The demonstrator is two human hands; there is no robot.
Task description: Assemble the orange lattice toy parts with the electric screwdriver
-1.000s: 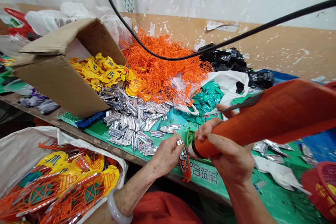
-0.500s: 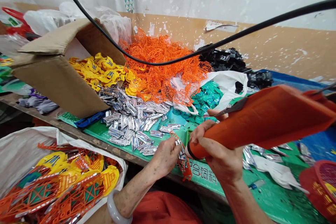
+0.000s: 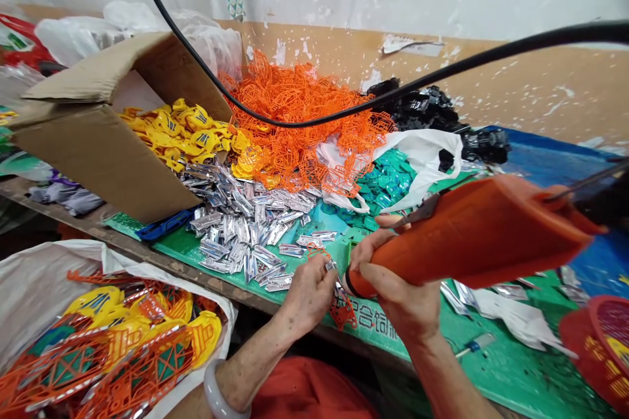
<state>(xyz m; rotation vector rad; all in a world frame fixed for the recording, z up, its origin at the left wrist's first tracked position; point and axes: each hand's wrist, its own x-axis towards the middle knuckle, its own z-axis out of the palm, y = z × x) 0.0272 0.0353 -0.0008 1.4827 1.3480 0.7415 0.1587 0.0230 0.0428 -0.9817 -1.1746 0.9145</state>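
My left hand [image 3: 309, 293] is closed, its fingers pinching an orange plastic lattice frame [image 3: 343, 311] with a silvery piece on it, over the table's front edge. Wrapped around an orange corded power tool [image 3: 466, 239], shaped like an electric screwdriver, is my right hand [image 3: 400, 291]. The tool's black-ringed nose points left and down, right beside the frame; whether it touches cannot be made out. Loose silver printed plates [image 3: 246, 229] lie on the green table cover [image 3: 314, 278] just beyond my left hand.
Orange lattice frames [image 3: 304, 114] are heaped behind, beside a tilted cardboard box [image 3: 93, 157] holding yellow parts [image 3: 191, 131]. Green parts [image 3: 388, 177] lie in a white bag [image 3: 432, 150]. A lined sack [image 3: 59, 255] with assembled pieces stands front left, a red basket [image 3: 584, 340] right. A black cable [image 3: 295, 123] hangs across.
The tool and my right hand have shifted slightly left and down, its rear end tipping lower. The orange frame in my left hand has moved a little left.
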